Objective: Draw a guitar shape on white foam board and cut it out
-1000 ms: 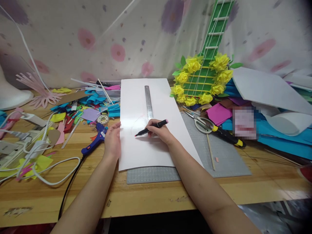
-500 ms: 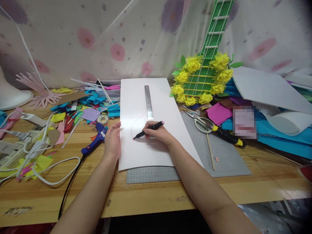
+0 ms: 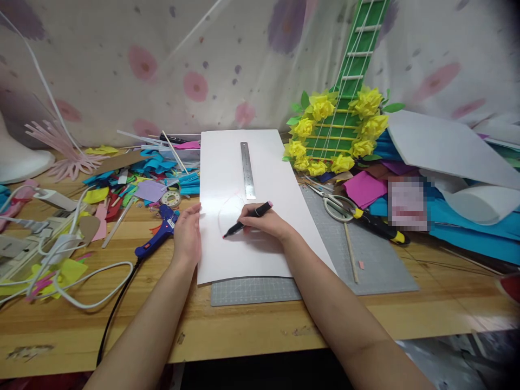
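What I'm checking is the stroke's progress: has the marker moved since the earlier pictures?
Yes. Judged against the steel ruler, the marker in the right hand has shifted toward the person and slightly left.

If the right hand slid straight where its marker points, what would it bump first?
Sliding across the white sheet, the right hand and its black marker would probably meet the left hand first, low near the wrist, though exact depth is hard to tell from one view.
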Demonstrator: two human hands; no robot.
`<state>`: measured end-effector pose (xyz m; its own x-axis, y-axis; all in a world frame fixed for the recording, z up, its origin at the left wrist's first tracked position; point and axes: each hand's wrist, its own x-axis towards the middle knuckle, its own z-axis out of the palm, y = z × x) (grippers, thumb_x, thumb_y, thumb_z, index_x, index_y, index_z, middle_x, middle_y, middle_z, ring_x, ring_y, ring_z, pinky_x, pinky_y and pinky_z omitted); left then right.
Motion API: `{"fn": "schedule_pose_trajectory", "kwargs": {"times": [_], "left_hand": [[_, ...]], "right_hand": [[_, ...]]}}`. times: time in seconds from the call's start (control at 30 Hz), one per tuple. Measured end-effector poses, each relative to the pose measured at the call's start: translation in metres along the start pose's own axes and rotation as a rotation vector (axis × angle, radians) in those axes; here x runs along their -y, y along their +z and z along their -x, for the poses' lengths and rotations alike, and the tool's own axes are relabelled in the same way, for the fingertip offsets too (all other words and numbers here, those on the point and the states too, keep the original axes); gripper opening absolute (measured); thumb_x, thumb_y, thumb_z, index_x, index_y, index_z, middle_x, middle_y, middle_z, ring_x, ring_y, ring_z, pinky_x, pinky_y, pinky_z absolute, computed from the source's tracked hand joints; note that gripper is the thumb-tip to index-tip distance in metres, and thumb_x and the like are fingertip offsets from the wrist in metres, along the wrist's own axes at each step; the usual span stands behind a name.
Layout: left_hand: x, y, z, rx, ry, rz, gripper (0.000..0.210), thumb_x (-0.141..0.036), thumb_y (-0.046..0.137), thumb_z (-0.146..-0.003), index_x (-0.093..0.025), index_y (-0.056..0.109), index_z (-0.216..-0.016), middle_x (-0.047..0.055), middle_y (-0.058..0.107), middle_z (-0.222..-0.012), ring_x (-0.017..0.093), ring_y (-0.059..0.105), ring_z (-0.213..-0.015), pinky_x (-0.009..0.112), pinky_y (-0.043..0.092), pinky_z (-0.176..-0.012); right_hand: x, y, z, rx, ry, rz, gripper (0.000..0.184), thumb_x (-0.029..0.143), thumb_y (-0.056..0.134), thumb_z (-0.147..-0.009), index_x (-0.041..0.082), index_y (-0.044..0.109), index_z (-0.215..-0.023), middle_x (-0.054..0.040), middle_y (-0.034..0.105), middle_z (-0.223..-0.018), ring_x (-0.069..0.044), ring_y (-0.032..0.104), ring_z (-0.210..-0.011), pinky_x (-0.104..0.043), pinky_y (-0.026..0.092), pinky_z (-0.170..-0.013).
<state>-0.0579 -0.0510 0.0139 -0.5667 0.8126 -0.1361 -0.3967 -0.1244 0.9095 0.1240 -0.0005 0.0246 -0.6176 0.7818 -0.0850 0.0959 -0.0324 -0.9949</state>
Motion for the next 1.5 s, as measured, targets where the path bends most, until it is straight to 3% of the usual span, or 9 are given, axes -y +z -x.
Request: {"fn": "schedule_pose_trajectory", "kwargs": {"times": [0.17, 0.57, 0.63, 0.77, 0.87, 1.03, 1.5], "left_hand": [[0.0, -0.001, 0.0, -0.009, 0.001, 0.018, 0.013, -0.016, 0.059, -0.053, -0.019, 0.058, -0.066, 0.0, 0.062, -0.08, 0.015, 0.058, -0.086, 0.028, 0.044, -0.081], [0.001, -0.001, 0.0, -0.009, -0.002, 0.027, 0.015, -0.016, 0.059, -0.055, -0.018, 0.062, -0.07, 0.001, 0.063, -0.081, 0.016, 0.058, -0.092, 0.028, 0.044, -0.086], [0.001, -0.001, 0.0, 0.0, 0.008, 0.023, 0.015, -0.016, 0.06, -0.056, -0.018, 0.062, -0.07, 0.0, 0.063, -0.08, 0.016, 0.058, -0.093, 0.028, 0.044, -0.087], [0.001, -0.002, 0.0, -0.002, 0.003, 0.023, 0.015, -0.016, 0.06, -0.056, -0.018, 0.062, -0.07, 0.0, 0.063, -0.079, 0.015, 0.058, -0.095, 0.027, 0.043, -0.088], [0.001, -0.002, 0.0, -0.013, -0.005, 0.034, 0.012, -0.016, 0.06, -0.055, -0.019, 0.061, -0.066, -0.001, 0.064, -0.078, 0.015, 0.058, -0.094, 0.027, 0.043, -0.087], [0.0, -0.002, 0.0, -0.001, -0.004, 0.014, 0.016, -0.018, 0.06, -0.054, -0.019, 0.063, -0.07, 0.0, 0.063, -0.078, 0.016, 0.057, -0.095, 0.028, 0.043, -0.086], [0.001, -0.002, 0.0, -0.015, -0.009, 0.01, 0.014, -0.017, 0.059, -0.054, -0.019, 0.061, -0.068, 0.0, 0.063, -0.08, 0.016, 0.057, -0.094, 0.028, 0.044, -0.083]], "right_hand": [[-0.001, -0.01, 0.001, 0.065, 0.042, -0.112, 0.008, 0.022, 0.056, -0.062, 0.017, 0.056, -0.056, 0.0011, 0.059, -0.059, -0.01, 0.051, -0.045, -0.025, 0.036, -0.048], [0.003, 0.004, 0.003, -0.072, -0.073, 0.027, 0.012, 0.033, 0.059, -0.075, 0.021, 0.061, -0.08, -0.0003, 0.063, -0.067, -0.013, 0.054, -0.067, -0.028, 0.039, -0.062], [0.001, 0.011, 0.002, -0.193, -0.104, 0.047, 0.015, 0.037, 0.058, -0.077, 0.022, 0.06, -0.08, 0.0013, 0.061, -0.068, -0.013, 0.053, -0.069, -0.028, 0.039, -0.064], [-0.007, 0.025, -0.005, -0.552, -0.144, 0.027, 0.024, 0.046, 0.057, -0.076, 0.023, 0.06, -0.081, 0.0029, 0.057, -0.07, -0.012, 0.052, -0.068, -0.026, 0.039, -0.063], [-0.012, 0.025, -0.012, -0.658, -0.123, -0.064, 0.03, 0.048, 0.056, -0.075, 0.022, 0.06, -0.09, 0.001, 0.061, -0.077, -0.012, 0.054, -0.067, -0.024, 0.04, -0.056], [-0.014, 0.015, -0.017, -0.795, -0.101, -0.096, 0.026, 0.044, 0.055, -0.075, 0.021, 0.06, -0.086, -0.0002, 0.065, -0.077, -0.012, 0.055, -0.065, -0.021, 0.039, -0.051], [-0.012, 0.016, -0.014, -0.762, -0.074, -0.019, 0.021, 0.039, 0.054, -0.074, 0.021, 0.061, -0.082, 0.0002, 0.065, -0.073, -0.012, 0.055, -0.063, -0.024, 0.041, -0.057]]}}
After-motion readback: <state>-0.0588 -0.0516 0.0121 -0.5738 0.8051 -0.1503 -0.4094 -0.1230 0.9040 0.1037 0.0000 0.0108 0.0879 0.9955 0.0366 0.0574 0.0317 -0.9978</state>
